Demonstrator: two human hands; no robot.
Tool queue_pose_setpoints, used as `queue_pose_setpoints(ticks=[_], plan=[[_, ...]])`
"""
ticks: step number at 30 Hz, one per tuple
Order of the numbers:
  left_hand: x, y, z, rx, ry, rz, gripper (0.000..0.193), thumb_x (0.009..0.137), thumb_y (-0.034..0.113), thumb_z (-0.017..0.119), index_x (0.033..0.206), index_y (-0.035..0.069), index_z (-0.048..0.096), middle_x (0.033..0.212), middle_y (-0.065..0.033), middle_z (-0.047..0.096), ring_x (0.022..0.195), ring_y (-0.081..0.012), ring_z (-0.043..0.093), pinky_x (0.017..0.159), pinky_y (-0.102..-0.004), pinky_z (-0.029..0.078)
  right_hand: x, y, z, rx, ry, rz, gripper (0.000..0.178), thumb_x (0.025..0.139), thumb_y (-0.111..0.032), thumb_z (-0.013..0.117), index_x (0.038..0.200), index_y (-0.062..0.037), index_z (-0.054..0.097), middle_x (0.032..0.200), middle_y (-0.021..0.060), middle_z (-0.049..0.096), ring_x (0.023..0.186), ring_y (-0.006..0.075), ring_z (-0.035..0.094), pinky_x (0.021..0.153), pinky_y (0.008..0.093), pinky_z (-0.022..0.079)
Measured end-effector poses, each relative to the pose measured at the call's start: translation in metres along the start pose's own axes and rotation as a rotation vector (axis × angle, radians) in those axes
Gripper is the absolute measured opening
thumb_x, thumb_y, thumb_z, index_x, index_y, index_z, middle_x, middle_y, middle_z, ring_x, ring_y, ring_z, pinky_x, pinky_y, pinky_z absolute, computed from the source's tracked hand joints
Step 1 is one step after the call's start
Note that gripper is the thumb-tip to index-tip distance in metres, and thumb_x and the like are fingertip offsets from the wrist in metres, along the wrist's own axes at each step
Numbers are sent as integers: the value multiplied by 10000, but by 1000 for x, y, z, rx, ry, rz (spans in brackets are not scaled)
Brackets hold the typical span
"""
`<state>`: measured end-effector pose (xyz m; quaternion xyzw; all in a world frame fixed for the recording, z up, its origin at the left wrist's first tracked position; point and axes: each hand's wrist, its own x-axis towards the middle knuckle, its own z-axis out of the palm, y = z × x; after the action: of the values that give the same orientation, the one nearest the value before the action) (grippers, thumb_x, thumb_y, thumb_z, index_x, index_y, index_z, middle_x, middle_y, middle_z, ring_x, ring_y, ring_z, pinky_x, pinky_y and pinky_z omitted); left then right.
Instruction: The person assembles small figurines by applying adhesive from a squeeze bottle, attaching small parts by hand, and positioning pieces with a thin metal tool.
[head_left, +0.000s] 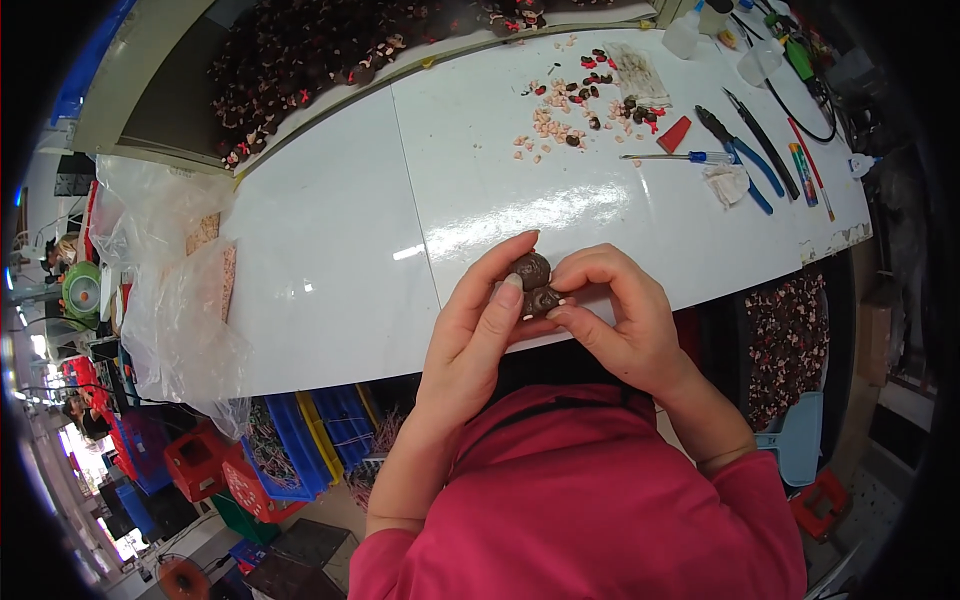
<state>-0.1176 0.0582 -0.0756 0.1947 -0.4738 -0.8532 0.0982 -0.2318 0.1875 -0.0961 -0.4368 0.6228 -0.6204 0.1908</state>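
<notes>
Above the near edge of the white table, both hands meet on a small dark brown figurine (535,270) with a round head and a smaller body. My left hand (473,335) is closed around it, thumb pressed against its front. The fingers of my right hand (628,320) are closed at its right side, pinching near the lower body. A tiny pale bit shows by the right fingertips, too small to name. Past the hands lie loose small pink pieces (556,128), with dark brown pieces (594,79) and red bits among them.
At the right lie a screwdriver (706,157), blue-handled pliers (750,158), a black pointed tool (766,146), a red wedge (674,134), a crumpled tissue (727,184) and a stained cloth (638,76). A bin (165,140) of dark pieces borders the far side; plastic bags (180,310) hang at left.
</notes>
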Motion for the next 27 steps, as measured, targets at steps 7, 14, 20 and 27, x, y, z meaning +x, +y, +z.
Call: queue_pose_setpoints(ticks=[7, 14, 20, 27], plan=[[1, 2, -3, 13, 2, -23, 360, 993, 188, 412, 1308, 15, 393, 1175, -101, 495, 1063, -174, 548, 900, -321, 508, -1, 5, 4, 39, 13, 62, 168, 852, -52, 611, 1002, 5, 564, 951, 90, 609, 863, 174, 617, 779, 276, 483], [-1, 0, -4, 26, 40, -6, 308, 971, 160, 468, 1228, -5, 424, 1141, -109, 507, 982, -154, 574, 862, -298, 514, -1, 0, 4, 125, 11, 152, 175, 879, -78, 599, 1023, 8, 551, 955, 95, 613, 863, 166, 618, 779, 274, 483], [-2, -4, -6, -5, 44, 32, 281, 966, 173, 493, 1179, -2, 436, 1053, -96, 555, 941, -144, 580, 834, -284, 500, -3, -5, 9, 11, 46, 62, 318, 822, -75, 679, 1085, -14, 511, 996, 87, 602, 878, 164, 618, 795, 285, 491], [-4, -5, -8, 6, 34, 43, 288, 967, 176, 492, 1189, 2, 432, 1061, -94, 548, 939, -138, 568, 846, -289, 482, -5, 1, 10, 13, 32, 83, 354, 793, -60, 704, 1083, -19, 504, 1018, 81, 596, 904, 161, 617, 796, 287, 497]])
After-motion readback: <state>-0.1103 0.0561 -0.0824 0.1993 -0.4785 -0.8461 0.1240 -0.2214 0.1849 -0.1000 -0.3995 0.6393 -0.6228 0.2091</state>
